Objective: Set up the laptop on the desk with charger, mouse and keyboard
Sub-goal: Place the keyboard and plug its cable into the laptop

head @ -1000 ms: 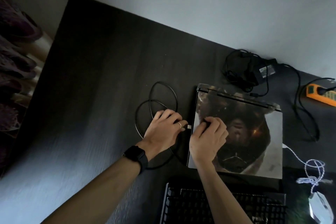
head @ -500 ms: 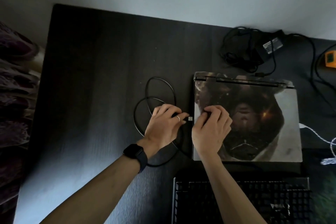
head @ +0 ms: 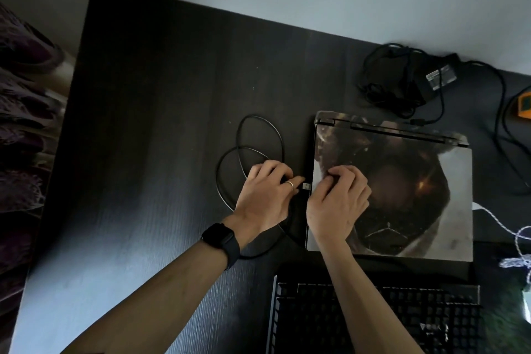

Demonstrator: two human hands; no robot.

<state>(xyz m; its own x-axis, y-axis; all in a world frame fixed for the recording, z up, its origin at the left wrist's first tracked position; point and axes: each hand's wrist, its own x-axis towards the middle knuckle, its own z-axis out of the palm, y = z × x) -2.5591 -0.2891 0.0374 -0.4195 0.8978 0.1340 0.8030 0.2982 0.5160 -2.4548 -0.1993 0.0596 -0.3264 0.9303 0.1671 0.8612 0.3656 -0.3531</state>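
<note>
Head view: closed laptop (head: 402, 190) lying lid-down on dark desk (head: 158, 123), keyboard (head: 388, 322) just below, charger (head: 431, 77) beyond the hinge. Left hand (head: 265, 195) pinching USB plug (head: 306, 186) of looped black cable (head: 253, 135) beside laptop's left edge. Right hand (head: 336, 204) curled, fingertips pressing the lid, gripping nothing.

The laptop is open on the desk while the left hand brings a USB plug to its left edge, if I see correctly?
Not quite: the head view shows the laptop closed, lid down. The left hand does hold a USB plug at its left edge.
</note>
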